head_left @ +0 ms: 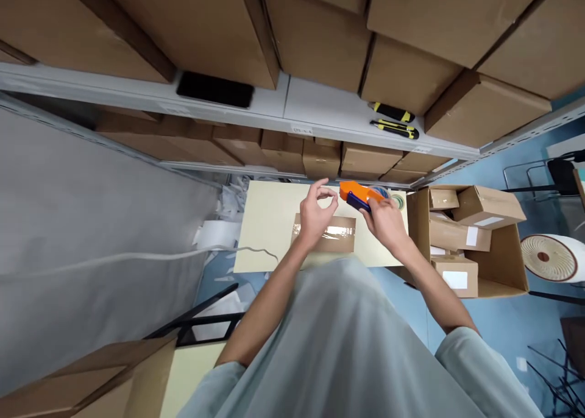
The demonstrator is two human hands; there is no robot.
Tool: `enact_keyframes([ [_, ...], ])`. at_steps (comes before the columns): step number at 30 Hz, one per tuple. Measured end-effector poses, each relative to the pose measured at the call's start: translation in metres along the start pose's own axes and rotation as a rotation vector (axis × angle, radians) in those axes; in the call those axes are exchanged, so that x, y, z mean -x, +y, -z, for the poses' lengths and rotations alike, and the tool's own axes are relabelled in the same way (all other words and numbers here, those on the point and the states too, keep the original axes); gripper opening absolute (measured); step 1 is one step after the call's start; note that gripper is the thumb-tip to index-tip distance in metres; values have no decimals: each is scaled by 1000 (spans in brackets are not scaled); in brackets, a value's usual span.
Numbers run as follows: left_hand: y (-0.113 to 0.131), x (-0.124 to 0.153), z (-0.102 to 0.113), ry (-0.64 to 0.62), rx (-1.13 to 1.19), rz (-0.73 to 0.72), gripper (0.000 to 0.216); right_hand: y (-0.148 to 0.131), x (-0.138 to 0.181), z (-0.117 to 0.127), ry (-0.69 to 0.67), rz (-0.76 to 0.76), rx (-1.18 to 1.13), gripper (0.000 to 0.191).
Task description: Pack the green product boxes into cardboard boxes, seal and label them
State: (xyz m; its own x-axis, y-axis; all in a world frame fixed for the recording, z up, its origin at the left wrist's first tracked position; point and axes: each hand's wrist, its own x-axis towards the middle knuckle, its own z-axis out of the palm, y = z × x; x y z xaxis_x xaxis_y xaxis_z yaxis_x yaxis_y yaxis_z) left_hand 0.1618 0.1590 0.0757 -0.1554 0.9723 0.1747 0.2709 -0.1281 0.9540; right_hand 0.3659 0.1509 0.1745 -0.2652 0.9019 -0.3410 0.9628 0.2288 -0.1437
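Observation:
My right hand (387, 222) is wrapped round an orange and dark blue tape dispenser (359, 194), held above the pale yellow table (269, 217). Just left of its tip is my left hand (317, 214), with thumb and forefinger pinched together. Whatever may be between those fingertips is too small to make out. Beneath the left hand a flat brown cardboard box (340, 236) lies on the table, with shiny clear tape along its top; the hand and forearm cover part of it. Tape rolls (398, 201) sit behind my right hand, partly hidden.
A large open carton (503, 272) with several small boxes stands right of the table. Shelves ahead hold cardboard boxes (320, 52), a black phone-like slab (214, 89) and two utility knives (395, 129). A pale cable (173, 256) crosses from the left. A white fan (551, 258) is far right.

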Motion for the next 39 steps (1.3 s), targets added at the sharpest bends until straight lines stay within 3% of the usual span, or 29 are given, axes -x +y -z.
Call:
enact_keyframes([
  [6,11,-113,32,222,146,-84,56,-30,-100,68,235,154,30,43],
  [11,3,-193,41,243,245,-43,55,-35,-193,99,360,170,86,44],
  [15,-1,-216,46,252,264,19,51,-37,-240,95,386,130,104,46],
  [20,-2,-209,47,243,243,-7,43,-34,-265,76,438,111,69,47],
  [24,-3,-183,54,239,198,4,42,-25,-250,61,606,147,-41,54],
  [26,-10,-154,59,233,139,17,42,-19,-219,40,687,180,-133,60],
  [28,-24,-111,64,209,65,43,40,-15,-172,5,707,194,-244,62],
  [31,-51,-29,72,137,-66,145,30,-12,-85,-69,615,145,-414,62],
  [34,-77,53,75,54,-271,248,37,-14,-5,-148,459,3,-567,69],
  [37,-98,109,68,-5,-442,322,62,-13,44,-208,319,-199,-694,88],
  [39,-107,130,57,-43,-489,388,82,-11,58,-233,225,-301,-763,95],
])
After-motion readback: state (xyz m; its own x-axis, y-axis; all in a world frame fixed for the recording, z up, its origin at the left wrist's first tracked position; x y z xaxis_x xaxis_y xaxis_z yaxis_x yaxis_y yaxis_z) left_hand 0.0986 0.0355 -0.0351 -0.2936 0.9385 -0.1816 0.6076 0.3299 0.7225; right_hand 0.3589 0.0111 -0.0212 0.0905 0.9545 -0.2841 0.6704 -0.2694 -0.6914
